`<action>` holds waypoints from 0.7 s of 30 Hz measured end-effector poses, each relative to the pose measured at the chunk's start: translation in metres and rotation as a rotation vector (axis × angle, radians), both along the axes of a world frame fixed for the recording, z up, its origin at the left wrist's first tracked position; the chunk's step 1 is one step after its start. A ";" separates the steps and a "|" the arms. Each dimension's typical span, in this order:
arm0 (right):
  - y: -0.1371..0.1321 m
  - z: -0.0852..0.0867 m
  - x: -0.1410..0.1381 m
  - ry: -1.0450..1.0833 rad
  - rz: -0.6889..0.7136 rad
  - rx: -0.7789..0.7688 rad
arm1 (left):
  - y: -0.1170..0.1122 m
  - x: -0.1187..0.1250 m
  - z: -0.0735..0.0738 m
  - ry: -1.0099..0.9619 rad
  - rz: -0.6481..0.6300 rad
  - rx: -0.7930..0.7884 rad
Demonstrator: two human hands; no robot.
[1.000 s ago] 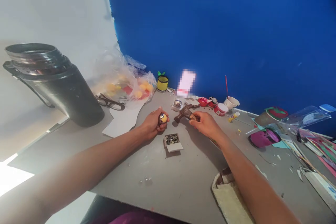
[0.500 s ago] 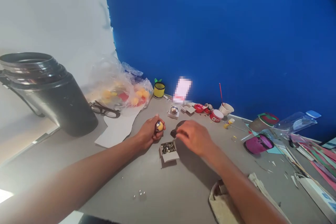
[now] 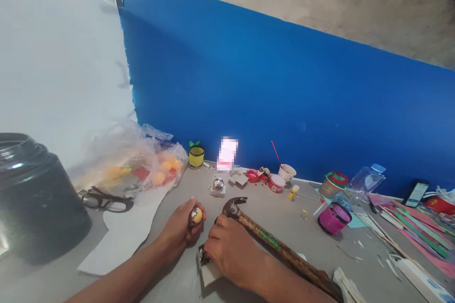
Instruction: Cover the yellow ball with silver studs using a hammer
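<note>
My left hand (image 3: pixel 185 225) is closed around a small yellow ball (image 3: pixel 195 217) whose surface is partly covered in shiny silver tack heads. To its right, my right hand (image 3: pixel 231 248) reaches over a small open cardboard box (image 3: pixel 209 272) of metal tacks. Its fingers are curled at the box opening, and their tips are hidden, so what they pinch does not show. A claw hammer (image 3: pixel 270 236) with a worn wooden handle lies just beyond my right hand and forearm. Farther back, a silver-studded ball (image 3: pixel 218 183) rests on a small clear stand.
Eyeglasses (image 3: pixel 106 200) and white paper (image 3: pixel 121 241) lie left, near a large dark flask (image 3: pixel 42 208). Behind them is a plastic bag (image 3: pixel 142 165) of yellow balls. A paper cup (image 3: pixel 287 171), a purple container (image 3: pixel 334 218) and a power strip (image 3: pixel 419 277) are on the right.
My right hand has moved left and down to the tack box, uncovering the hammer. The view has tilted up. My left hand still holds the ball.
</note>
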State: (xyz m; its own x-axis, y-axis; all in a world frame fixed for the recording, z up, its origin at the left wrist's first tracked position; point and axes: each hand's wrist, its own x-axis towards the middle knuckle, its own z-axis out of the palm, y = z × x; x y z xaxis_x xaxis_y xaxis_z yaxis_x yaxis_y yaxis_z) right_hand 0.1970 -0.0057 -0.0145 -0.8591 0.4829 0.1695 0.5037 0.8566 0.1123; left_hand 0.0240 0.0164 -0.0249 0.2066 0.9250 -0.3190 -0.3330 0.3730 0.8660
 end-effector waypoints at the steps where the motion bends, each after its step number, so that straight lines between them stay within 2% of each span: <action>1: 0.001 -0.004 -0.001 0.001 0.010 0.031 | 0.000 0.000 -0.001 0.000 0.012 0.007; 4: 0.004 -0.013 -0.004 -0.001 -0.006 0.120 | 0.000 0.001 -0.003 0.011 0.015 0.023; 7: 0.004 -0.014 -0.006 0.027 -0.057 0.133 | 0.000 0.001 -0.006 0.013 0.015 0.041; 13: -0.002 -0.008 -0.003 0.172 -0.181 -0.053 | 0.000 0.000 -0.005 0.021 0.029 0.023; 17: -0.006 -0.005 0.000 0.268 -0.194 -0.179 | 0.000 0.001 -0.002 0.009 0.035 0.048; 21: -0.008 0.003 0.001 0.478 -0.271 -0.289 | 0.001 0.001 -0.004 0.001 0.044 0.041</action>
State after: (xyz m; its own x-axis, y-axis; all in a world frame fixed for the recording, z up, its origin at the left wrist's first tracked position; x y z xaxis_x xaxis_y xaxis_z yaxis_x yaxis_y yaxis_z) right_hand 0.1980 -0.0141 -0.0113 -0.5610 0.7571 0.3347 0.6450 0.6532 -0.3966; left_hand 0.0252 0.0179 -0.0294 0.1648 0.9456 -0.2806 -0.3472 0.3219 0.8808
